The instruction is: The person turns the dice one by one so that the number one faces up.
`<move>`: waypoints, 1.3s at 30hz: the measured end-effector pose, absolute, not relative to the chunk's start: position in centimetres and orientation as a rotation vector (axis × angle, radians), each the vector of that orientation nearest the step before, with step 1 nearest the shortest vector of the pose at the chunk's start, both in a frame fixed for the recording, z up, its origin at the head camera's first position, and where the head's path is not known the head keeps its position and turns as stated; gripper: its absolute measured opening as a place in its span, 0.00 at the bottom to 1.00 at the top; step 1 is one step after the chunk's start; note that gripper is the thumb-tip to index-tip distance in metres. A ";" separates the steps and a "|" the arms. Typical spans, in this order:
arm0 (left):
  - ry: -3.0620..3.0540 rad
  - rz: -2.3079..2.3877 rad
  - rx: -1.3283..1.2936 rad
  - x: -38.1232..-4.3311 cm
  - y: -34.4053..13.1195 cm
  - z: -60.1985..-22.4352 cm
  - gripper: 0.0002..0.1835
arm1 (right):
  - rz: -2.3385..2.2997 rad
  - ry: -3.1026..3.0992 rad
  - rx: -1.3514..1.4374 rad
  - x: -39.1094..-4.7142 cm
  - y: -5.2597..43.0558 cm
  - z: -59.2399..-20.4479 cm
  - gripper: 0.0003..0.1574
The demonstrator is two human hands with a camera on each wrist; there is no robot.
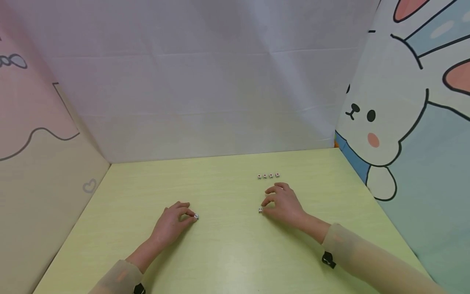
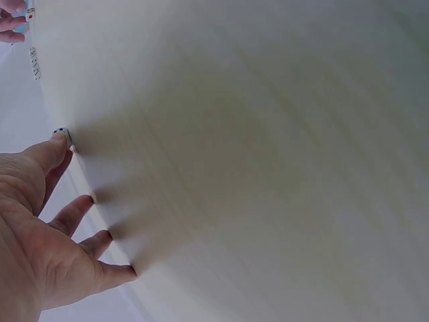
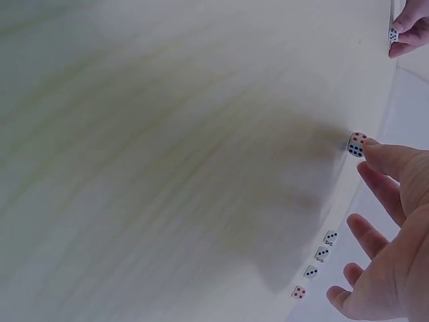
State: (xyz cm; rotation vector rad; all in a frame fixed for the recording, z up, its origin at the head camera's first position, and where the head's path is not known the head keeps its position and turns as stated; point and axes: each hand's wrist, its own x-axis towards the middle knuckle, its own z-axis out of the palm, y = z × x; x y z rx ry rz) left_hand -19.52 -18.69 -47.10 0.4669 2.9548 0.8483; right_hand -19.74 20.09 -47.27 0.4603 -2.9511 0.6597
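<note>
On the left side of the table, my left hand (image 1: 171, 225) pinches a small white die (image 1: 196, 216) between thumb and index finger, its other fingers spread out. The left wrist view shows that die (image 2: 63, 134) at the thumb tip, close over the tabletop. To the right, my right hand (image 1: 285, 207) grips a second white die (image 1: 260, 210) with thumb and index finger. Red pips and dark blue pips show on this die (image 3: 356, 145) in the right wrist view. Beyond the right hand, several dice (image 1: 271, 176) stand in a short, spaced row.
The pale yellow table (image 1: 227, 253) runs back to a white cloth wall (image 1: 205, 102). A pink and cream panel (image 1: 47, 171) borders its left side. A panel with a cartoon rabbit (image 1: 389, 122) borders the right.
</note>
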 end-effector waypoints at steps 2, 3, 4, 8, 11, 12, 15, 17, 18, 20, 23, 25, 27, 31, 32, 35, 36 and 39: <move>2.959 0.846 0.471 -19.5 -18.7 -47.1 0.03 | 0.663 -2.952 0.467 -19.7 20.0 -47.1 0.05; 2.960 0.845 0.473 -19.5 -18.7 -47.1 0.03 | 0.662 -2.954 0.470 -19.7 20.0 -47.0 0.04; 2.961 0.847 0.474 -19.4 -18.7 -47.1 0.02 | 0.663 -2.957 0.474 -19.7 20.0 -47.0 0.04; 2.965 0.857 0.478 -19.3 -18.6 -47.1 0.02 | 0.652 -2.960 0.485 -19.6 19.9 -46.9 0.04; 2.971 0.857 0.485 -19.2 -18.6 -47.0 0.02 | 0.640 -2.953 0.492 -19.6 19.9 -47.0 0.05; 2.971 0.854 0.483 -19.2 -18.6 -47.0 0.02 | 0.639 -2.953 0.492 -19.7 19.9 -47.0 0.05; 2.970 0.841 0.477 -19.2 -18.5 -46.9 0.02 | 0.639 -2.953 0.490 -19.6 19.9 -47.0 0.05; 2.969 0.828 0.478 -19.2 -18.5 -46.9 0.02 | 0.640 -2.954 0.492 -19.6 19.9 -46.9 0.05; 2.968 0.823 0.473 -19.2 -18.5 -46.9 0.02 | 0.639 -2.955 0.492 -19.6 19.9 -46.9 0.05; 2.971 0.813 0.475 -19.3 -18.5 -46.8 0.02 | 0.633 -2.952 0.497 -19.5 19.8 -46.8 0.05; 2.973 0.804 0.475 -19.3 -18.5 -46.8 0.03 | 0.623 -2.950 0.508 -19.4 19.8 -46.7 0.05; 2.972 0.802 0.473 -19.3 -18.5 -46.7 0.03 | 0.618 -2.949 0.510 -19.4 19.7 -46.6 0.05; 2.971 0.798 0.471 -19.3 -18.5 -46.7 0.03 | 0.619 -2.952 0.507 -19.4 19.7 -46.6 0.05; 2.969 0.787 0.472 -19.3 -18.4 -46.5 0.04 | 0.635 -2.954 0.495 -19.4 19.7 -46.6 0.04; 2.971 0.784 0.474 -19.3 -18.4 -46.5 0.04 | 0.639 -2.956 0.493 -19.4 19.7 -46.6 0.04; 2.973 0.776 0.480 -19.3 -18.3 -46.4 0.04 | 0.644 -2.957 0.490 -19.4 19.8 -46.7 0.04; 2.974 0.774 0.483 -19.3 -18.3 -46.4 0.04 | 0.642 -2.956 0.491 -19.4 19.8 -46.8 0.04; 2.974 0.768 0.487 -19.4 -18.3 -46.4 0.04 | 0.633 -2.950 0.498 -19.5 19.8 -46.8 0.05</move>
